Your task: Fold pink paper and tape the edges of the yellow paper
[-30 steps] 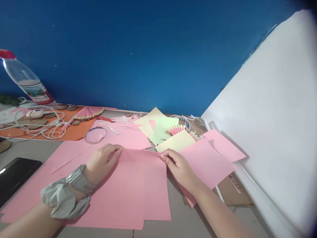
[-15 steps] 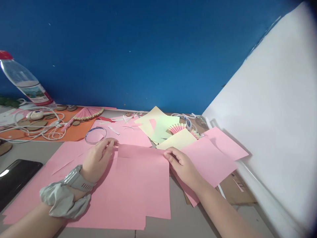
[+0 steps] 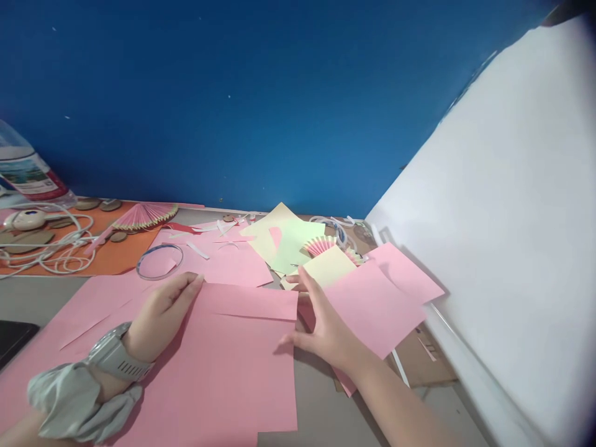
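Observation:
A large pink paper sheet (image 3: 233, 366) lies on the grey table with a narrow strip folded over along its far edge. My left hand (image 3: 161, 310), with a watch and a grey scrunchie at the wrist, lies flat with its fingers pressed on the left end of that fold. My right hand (image 3: 321, 323) is open at the sheet's right edge, fingers stretched out beside the fold's right corner. Under my right hand lie more pink sheets (image 3: 377, 304).
Yellow and green sheets (image 3: 288, 239), a small pleated paper fan (image 3: 319, 245), a tape ring (image 3: 159, 261), an orange sheet (image 3: 107, 254) with a pink fan, white cables (image 3: 56, 248), a bottle (image 3: 25, 174), a dark phone (image 3: 13, 332). A white board (image 3: 503, 248) leans at right.
The view has shifted. A strip along the sheet's far edge is now folded over. My right hand let go of the corner and opened; my left hand slid left along the fold.

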Motion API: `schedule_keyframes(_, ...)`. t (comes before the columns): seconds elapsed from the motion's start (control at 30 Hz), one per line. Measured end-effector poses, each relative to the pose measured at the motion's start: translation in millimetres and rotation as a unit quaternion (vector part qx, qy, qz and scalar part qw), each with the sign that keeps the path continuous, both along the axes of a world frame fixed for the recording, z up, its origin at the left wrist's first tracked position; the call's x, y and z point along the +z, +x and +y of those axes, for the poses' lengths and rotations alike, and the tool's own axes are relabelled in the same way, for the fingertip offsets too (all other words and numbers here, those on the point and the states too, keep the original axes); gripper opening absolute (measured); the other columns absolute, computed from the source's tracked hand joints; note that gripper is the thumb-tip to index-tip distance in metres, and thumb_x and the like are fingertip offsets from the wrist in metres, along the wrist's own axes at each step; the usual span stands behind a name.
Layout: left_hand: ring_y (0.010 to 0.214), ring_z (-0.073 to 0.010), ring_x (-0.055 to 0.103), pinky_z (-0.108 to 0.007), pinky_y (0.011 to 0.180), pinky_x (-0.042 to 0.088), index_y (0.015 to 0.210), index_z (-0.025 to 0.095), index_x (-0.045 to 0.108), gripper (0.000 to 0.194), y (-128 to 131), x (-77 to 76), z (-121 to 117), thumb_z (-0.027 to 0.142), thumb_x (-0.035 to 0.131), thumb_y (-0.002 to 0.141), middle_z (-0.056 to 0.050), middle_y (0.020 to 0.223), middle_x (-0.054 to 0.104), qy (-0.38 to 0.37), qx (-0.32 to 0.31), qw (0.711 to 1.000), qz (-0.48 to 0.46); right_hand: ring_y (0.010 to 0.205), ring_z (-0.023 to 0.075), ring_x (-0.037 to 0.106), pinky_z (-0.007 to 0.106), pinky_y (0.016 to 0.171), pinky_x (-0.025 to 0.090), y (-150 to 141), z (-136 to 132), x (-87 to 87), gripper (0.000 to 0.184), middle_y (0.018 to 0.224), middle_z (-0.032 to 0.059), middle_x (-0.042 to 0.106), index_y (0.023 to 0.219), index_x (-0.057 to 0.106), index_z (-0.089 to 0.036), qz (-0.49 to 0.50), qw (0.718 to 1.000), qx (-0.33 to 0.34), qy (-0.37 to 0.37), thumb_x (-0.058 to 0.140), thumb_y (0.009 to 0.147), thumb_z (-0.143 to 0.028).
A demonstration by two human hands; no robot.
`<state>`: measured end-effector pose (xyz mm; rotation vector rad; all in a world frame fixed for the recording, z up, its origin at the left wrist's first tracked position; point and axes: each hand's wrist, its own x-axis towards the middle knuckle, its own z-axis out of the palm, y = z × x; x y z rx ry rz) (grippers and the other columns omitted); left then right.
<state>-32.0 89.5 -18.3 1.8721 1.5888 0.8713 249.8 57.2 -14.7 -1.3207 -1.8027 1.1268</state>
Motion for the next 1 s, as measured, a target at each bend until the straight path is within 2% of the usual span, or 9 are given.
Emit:
schedule_keyframes(0.1, 0.069, -0.0176, 0.058, -0.027, 0.066, 0.048, 0.075, 0.025, 0.054, 0.033, -0.5, -0.5, 1.6, 0.047, 0.034, 0.09, 0.002, 0.072, 0.061, -0.016, -0.015, 1.0, -0.012, 0.128, 0.0205, 0.034, 0.04, 0.104, 0.031, -3.0, 0.3, 4.1, 0.079, 0.138, 0.0005, 0.039, 0.14, 0.019, -0.043, -0.061, 0.998, 0.014, 0.003, 0.066, 0.077, -0.039)
schedule_keyframes(0.27, 0.106, -0.0216, 0.058, -0.032, 0.094, 0.043, 0.099, 0.027, 0.06, 0.035, -1.9, -6.6, 2.9, 0.048, 0.034, 0.09, 0.0, 0.106, 0.067, -0.021, -0.013, 1.0, -0.012, 0.111, 0.0183, 0.05, 0.036, 0.096, 0.04, -3.9, 3.6, 5.9, 0.039, 0.119, 0.0012, 0.055, 0.126, 0.047, -0.039, -0.077, 0.996, 0.039, 0.012, 0.052, 0.088, -0.034)
schedule_keyframes(0.37, 0.109, -0.0218, 0.057, -0.033, 0.096, 0.042, 0.1, 0.027, 0.061, 0.036, -3.6, -10.3, 3.3, 0.048, 0.033, 0.09, -0.001, 0.109, 0.067, -0.017, -0.019, 1.0, 0.005, 0.115, 0.0217, 0.047, 0.036, 0.096, 0.04, -3.5, 2.8, 6.2, 0.054, 0.123, 0.0025, 0.051, 0.128, 0.046, -0.038, -0.093, 0.994, 0.059, 0.011, 0.065, 0.077, -0.044)
schedule_keyframes(0.43, 0.109, -0.0219, 0.057, -0.032, 0.096, 0.043, 0.101, 0.026, 0.061, 0.037, -4.5, -10.7, 3.3, 0.048, 0.033, 0.09, -0.001, 0.109, 0.067, -0.01, -0.016, 1.0, 0.012, 0.121, 0.0245, 0.04, 0.038, 0.098, 0.038, -3.5, 2.0, 6.4, 0.076, 0.132, 0.0025, 0.044, 0.135, 0.037, -0.04, -0.119, 0.989, 0.082, 0.015, 0.071, 0.067, -0.05)
schedule_keyframes(0.5, 0.11, -0.0219, 0.057, -0.031, 0.096, 0.043, 0.103, 0.026, 0.061, 0.037, -4.7, -9.6, 3.0, 0.048, 0.033, 0.09, -0.001, 0.11, 0.066, -0.004, -0.007, 1.0, 0.014, 0.123, 0.0255, 0.037, 0.039, 0.098, 0.037, -3.6, 1.6, 6.2, 0.086, 0.135, 0.0023, 0.042, 0.139, 0.027, -0.041, -0.147, 0.983, 0.105, 0.016, 0.071, 0.066, -0.052)
schedule_keyframes(0.6, 0.113, -0.0219, 0.055, -0.031, 0.097, 0.043, 0.106, 0.025, 0.06, 0.039, -3.9, -7.0, 2.8, 0.047, 0.032, 0.091, -0.002, 0.113, 0.065, -0.002, 0.002, 1.0, 0.011, 0.117, 0.0243, 0.042, 0.04, 0.096, 0.039, -3.9, 1.4, 5.6, 0.078, 0.123, 0.0029, 0.049, 0.14, 0.024, -0.041, -0.164, 0.981, 0.104, 0.013, 0.066, 0.074, -0.049)
schedule_keyframes(0.7, 0.114, -0.0226, 0.054, -0.033, 0.099, 0.042, 0.106, 0.025, 0.06, 0.039, -2.7, -5.9, 3.0, 0.047, 0.033, 0.09, -0.002, 0.115, 0.065, 0.002, 0.002, 1.0, 0.012, 0.108, 0.022, 0.047, 0.038, 0.092, 0.042, -4.5, 0.2, 6.0, 0.062, 0.112, 0.0027, 0.053, 0.137, 0.032, -0.041, -0.159, 0.983, 0.092, 0.021, 0.06, 0.081, -0.042)
schedule_keyframes(0.9, 0.116, -0.0231, 0.053, -0.036, 0.101, 0.039, 0.108, 0.025, 0.059, 0.039, -1.6, -5.5, 3.5, 0.047, 0.033, 0.091, -0.003, 0.116, 0.064, 0.0, 0.002, 1.0, -0.001, 0.105, 0.0216, 0.047, 0.037, 0.091, 0.042, -2.9, -2.1, 4.3, 0.052, 0.11, 0.0048, 0.054, 0.135, 0.036, -0.035, -0.131, 0.985, 0.075, 0.078, 0.052, 0.087, -0.029)
schedule_keyframes(1.0, 0.117, -0.0224, 0.051, -0.037, 0.103, 0.038, 0.11, 0.024, 0.058, 0.038, -1.2, -5.5, 2.8, 0.045, 0.032, 0.091, -0.004, 0.118, 0.062, 0.004, -0.009, 1.0, -0.009, 0.104, 0.0214, 0.048, 0.037, 0.092, 0.041, -1.7, -1.4, 2.2, 0.047, 0.11, 0.0055, 0.055, 0.135, 0.038, -0.032, -0.119, 0.985, 0.092, 0.091, 0.049, 0.089, -0.032)
